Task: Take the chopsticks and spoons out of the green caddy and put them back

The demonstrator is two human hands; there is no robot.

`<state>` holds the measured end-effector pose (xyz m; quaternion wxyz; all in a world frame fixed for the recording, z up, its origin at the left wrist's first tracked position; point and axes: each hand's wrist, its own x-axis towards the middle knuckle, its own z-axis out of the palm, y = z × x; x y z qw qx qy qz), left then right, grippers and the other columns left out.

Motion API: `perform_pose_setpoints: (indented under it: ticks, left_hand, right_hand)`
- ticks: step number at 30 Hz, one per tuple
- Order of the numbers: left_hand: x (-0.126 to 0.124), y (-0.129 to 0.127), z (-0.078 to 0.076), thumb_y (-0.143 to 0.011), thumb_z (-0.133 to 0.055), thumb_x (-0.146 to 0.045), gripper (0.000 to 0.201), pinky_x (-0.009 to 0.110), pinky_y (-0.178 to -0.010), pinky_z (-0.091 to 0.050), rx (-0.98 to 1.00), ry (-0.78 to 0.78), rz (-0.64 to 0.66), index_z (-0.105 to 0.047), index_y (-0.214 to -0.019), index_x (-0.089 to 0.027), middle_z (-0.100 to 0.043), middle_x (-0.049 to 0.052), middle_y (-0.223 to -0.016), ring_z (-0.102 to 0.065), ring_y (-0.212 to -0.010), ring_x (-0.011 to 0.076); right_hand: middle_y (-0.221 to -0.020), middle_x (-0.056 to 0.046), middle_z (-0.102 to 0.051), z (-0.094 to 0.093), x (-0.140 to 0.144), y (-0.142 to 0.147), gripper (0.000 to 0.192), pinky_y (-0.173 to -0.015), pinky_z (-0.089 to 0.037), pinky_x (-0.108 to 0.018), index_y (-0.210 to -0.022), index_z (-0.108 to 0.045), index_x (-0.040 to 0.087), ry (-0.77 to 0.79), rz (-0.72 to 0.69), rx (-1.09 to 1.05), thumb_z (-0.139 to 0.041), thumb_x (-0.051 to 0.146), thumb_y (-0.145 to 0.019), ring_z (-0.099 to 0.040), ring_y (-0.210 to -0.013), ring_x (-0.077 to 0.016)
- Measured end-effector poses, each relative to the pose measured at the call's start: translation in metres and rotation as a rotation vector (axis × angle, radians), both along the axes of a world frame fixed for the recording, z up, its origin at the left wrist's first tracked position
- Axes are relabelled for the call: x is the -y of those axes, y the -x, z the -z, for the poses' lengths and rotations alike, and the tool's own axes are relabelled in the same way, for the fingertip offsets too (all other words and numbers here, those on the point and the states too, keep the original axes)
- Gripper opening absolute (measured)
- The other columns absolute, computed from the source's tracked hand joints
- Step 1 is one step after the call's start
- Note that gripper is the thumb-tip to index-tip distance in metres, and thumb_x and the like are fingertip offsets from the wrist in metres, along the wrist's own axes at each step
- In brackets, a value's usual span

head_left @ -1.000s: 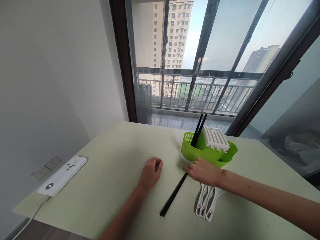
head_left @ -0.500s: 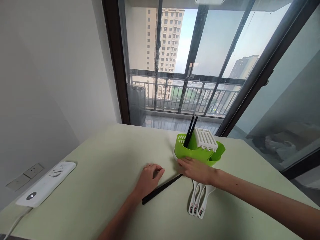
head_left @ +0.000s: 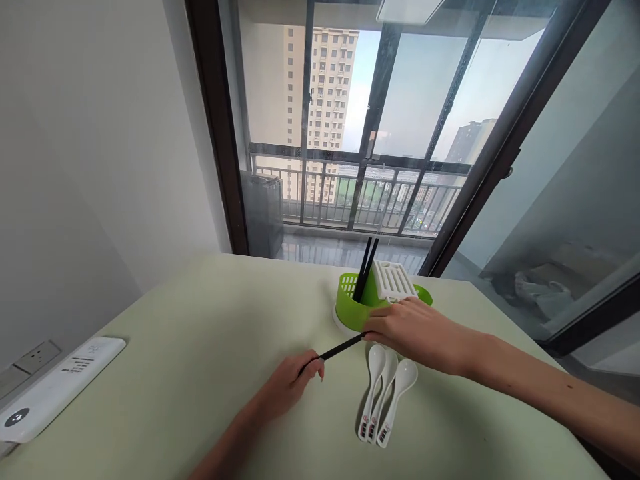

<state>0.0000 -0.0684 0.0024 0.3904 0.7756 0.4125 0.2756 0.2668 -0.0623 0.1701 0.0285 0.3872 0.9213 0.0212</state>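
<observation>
So I'm watching from my end through the head cam, and both hands are on the same loose black chopsticks (head_left: 343,348), which slant between them over the pale table (head_left: 210,347). My left hand (head_left: 295,380) has thumb and fingers clamped on the near end, and the right hand (head_left: 407,330) has its fingers close together, gripping the far end, right in front of the green holder (head_left: 350,312). More black sticks (head_left: 366,272) lean upright in that holder, beside its white slotted rack (head_left: 395,280). Three white spoons (head_left: 388,368) lie just nearer than my right hand, bowls pointing away, fyi.
</observation>
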Motion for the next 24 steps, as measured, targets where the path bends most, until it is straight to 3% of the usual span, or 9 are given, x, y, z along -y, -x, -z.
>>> perform_pose_setpoints:
  ticks: [3,6,8,11,14,19,24]
  left_hand:
    - [0.004,-0.005,-0.003,-0.106,-0.032,-0.047,0.044,0.026,-0.062,-0.035,0.017,0.038,0.011,-0.066,-0.094,-0.022,-0.044,-0.005,-0.069,-0.039,-0.064,0.0140]
    - [0.008,-0.008,-0.007,-0.105,-0.031,-0.050,0.044,0.026,-0.064,-0.035,0.023,0.074,0.028,-0.065,-0.098,-0.022,-0.039,-0.005,-0.070,-0.039,-0.065,0.0142]
    - [0.010,-0.009,-0.008,-0.105,-0.031,-0.050,0.044,0.026,-0.066,-0.036,0.027,0.062,0.020,-0.064,-0.096,-0.022,-0.039,-0.005,-0.071,-0.039,-0.066,0.0142]
    - [0.011,-0.010,-0.007,-0.105,-0.032,-0.049,0.043,0.027,-0.066,-0.036,0.019,0.044,0.013,-0.064,-0.095,-0.022,-0.039,-0.005,-0.072,-0.039,-0.066,0.0144]
    - [0.011,-0.009,-0.005,-0.104,-0.033,-0.050,0.043,0.027,-0.064,-0.035,0.022,0.038,0.025,-0.066,-0.096,-0.022,-0.040,-0.004,-0.071,-0.039,-0.065,0.0145]
    - [0.012,-0.009,-0.007,-0.103,-0.036,-0.050,0.044,0.026,-0.061,-0.034,0.012,0.043,0.063,-0.069,-0.095,-0.021,-0.043,-0.003,-0.069,-0.039,-0.064,0.0143]
    - [0.014,-0.012,-0.004,-0.104,-0.037,-0.044,0.042,0.027,-0.070,-0.045,0.053,0.062,0.106,-0.073,-0.111,-0.023,-0.063,0.000,-0.073,-0.056,-0.071,0.0175]
  right_hand:
    - [-0.098,-0.004,-0.077,-0.015,0.010,0.003,0.028,-0.066,-0.044,-0.029,-0.103,-0.074,0.025,0.078,-0.002,-0.238,-0.048,0.033,-0.106,-0.071,-0.083,-0.0197]
    - [-0.085,-0.001,-0.077,-0.022,0.019,0.011,0.028,-0.063,-0.046,-0.026,-0.098,-0.072,0.024,0.264,0.087,-0.522,-0.050,0.041,-0.104,-0.068,-0.071,-0.0158]
    - [-0.075,0.001,-0.073,-0.020,0.025,0.016,0.028,-0.062,-0.047,-0.026,-0.094,-0.068,0.023,0.352,0.160,-0.673,-0.053,0.044,-0.103,-0.065,-0.065,-0.0146]
    - [-0.072,0.003,-0.069,-0.010,0.029,0.021,0.023,-0.061,-0.048,-0.026,-0.107,-0.062,0.022,0.356,0.220,-0.826,-0.056,0.044,-0.100,-0.064,-0.064,-0.0151]
    - [-0.071,0.004,-0.065,0.000,0.028,0.019,0.029,-0.059,-0.048,-0.026,-0.117,-0.056,0.022,0.346,0.259,-0.920,-0.058,0.044,-0.099,-0.061,-0.061,-0.0149]
    - [-0.068,0.002,-0.067,0.008,0.030,0.016,0.032,-0.060,-0.047,-0.026,-0.088,-0.068,0.022,0.365,0.208,-0.909,-0.059,0.051,-0.099,-0.061,-0.061,-0.0141]
    - [-0.067,0.002,-0.068,0.004,0.037,0.018,0.030,-0.059,-0.046,-0.024,-0.084,-0.070,0.023,0.371,0.189,-0.956,-0.063,0.049,-0.097,-0.062,-0.062,-0.0139]
